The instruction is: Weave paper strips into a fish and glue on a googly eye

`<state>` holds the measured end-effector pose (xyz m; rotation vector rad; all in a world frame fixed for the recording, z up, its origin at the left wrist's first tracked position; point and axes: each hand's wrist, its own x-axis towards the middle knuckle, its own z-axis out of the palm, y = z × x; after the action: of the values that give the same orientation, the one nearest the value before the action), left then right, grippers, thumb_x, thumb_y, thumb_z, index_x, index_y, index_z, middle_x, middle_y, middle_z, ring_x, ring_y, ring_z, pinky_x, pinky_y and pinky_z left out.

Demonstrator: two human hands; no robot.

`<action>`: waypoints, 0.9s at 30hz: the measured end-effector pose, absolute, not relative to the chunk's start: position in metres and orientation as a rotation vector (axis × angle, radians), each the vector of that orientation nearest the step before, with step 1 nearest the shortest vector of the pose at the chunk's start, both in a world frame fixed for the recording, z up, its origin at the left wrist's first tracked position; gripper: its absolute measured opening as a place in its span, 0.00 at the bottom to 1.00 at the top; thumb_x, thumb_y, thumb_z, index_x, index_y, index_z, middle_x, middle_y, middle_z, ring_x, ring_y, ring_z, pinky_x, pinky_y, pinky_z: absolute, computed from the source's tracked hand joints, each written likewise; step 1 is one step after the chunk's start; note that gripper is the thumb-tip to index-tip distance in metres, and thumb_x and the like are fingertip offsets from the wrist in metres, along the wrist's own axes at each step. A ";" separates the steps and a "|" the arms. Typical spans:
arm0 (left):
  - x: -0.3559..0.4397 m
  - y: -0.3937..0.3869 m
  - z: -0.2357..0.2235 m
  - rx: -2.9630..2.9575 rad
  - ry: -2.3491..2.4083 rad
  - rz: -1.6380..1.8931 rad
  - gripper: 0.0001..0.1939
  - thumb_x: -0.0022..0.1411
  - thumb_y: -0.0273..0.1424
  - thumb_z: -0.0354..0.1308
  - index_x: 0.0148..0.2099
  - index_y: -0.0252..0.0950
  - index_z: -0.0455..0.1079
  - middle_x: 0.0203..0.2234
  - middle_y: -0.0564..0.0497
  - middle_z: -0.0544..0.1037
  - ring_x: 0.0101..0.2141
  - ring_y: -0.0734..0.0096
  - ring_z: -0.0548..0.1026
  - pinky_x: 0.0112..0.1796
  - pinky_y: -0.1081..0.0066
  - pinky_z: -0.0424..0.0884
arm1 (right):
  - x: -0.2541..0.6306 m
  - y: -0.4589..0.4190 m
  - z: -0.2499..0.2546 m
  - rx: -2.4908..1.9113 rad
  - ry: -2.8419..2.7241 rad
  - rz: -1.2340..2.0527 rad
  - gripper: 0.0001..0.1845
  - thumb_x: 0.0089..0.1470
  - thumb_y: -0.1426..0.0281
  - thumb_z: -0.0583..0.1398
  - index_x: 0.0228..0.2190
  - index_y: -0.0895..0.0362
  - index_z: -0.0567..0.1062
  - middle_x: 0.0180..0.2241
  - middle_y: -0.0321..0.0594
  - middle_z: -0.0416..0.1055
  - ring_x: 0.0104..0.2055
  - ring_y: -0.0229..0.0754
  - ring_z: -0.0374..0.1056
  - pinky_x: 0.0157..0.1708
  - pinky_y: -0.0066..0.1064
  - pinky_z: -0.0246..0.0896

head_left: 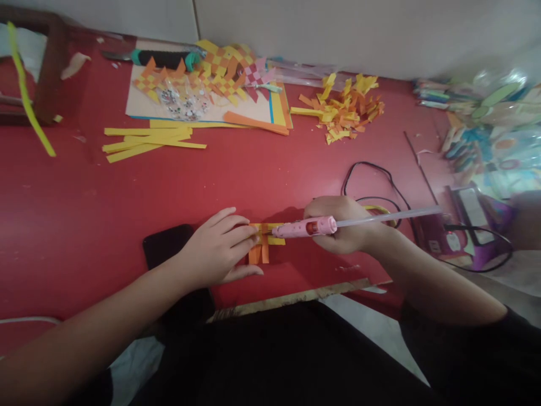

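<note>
My right hand [344, 225] is wrapped round a pink hot glue gun [302, 227], with a long translucent glue stick [389, 216] jutting from its back end. The gun's nozzle points left and meets a small piece of woven orange and yellow paper strips [265, 242] near the table's front edge. On the left side of that piece rest the fingertips of my left hand [224, 245], fingers stretched out and slightly spread. Part of the woven paper is hidden beneath those fingers.
Behind lie loose yellow strips [147, 142], woven paper shapes [228, 67] with a bag of googly eyes [183, 101], and a pile of paper scraps [349, 107]. A black phone [167, 245] sits by my left forearm. A black cord [380, 172] loops at right.
</note>
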<state>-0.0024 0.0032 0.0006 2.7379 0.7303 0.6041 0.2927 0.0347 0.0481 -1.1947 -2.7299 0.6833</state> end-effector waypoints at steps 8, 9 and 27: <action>-0.002 0.003 0.001 2.770 0.735 0.550 0.26 0.65 0.48 0.56 0.51 0.31 0.75 0.43 0.42 0.80 0.48 0.53 0.73 0.58 0.49 0.63 | 0.251 0.038 0.094 -1.439 -3.018 0.411 0.14 0.47 0.64 0.58 0.19 0.54 0.57 0.17 0.37 0.61 0.17 0.35 0.43 0.20 0.33 0.33; -0.002 0.003 0.001 2.764 0.738 0.555 0.26 0.65 0.48 0.56 0.51 0.31 0.75 0.43 0.42 0.80 0.48 0.53 0.73 0.58 0.49 0.63 | 0.248 0.039 0.101 -1.425 -3.052 0.358 0.14 0.48 0.64 0.57 0.19 0.54 0.59 0.17 0.38 0.62 0.18 0.36 0.45 0.20 0.33 0.33; 0.015 0.026 0.016 2.336 1.099 0.291 0.09 0.64 0.28 0.53 0.46 0.33 0.70 0.41 0.43 0.72 0.42 0.57 0.72 0.47 0.55 0.69 | 0.365 0.109 0.036 -1.584 -2.939 -0.221 0.31 0.52 0.85 0.52 0.55 0.53 0.72 0.48 0.49 0.71 0.52 0.50 0.57 0.47 0.44 0.45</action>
<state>0.0151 0.0256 0.0163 2.3358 1.0985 0.2908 0.3655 0.1087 0.0356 -1.5841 -2.9390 -0.2206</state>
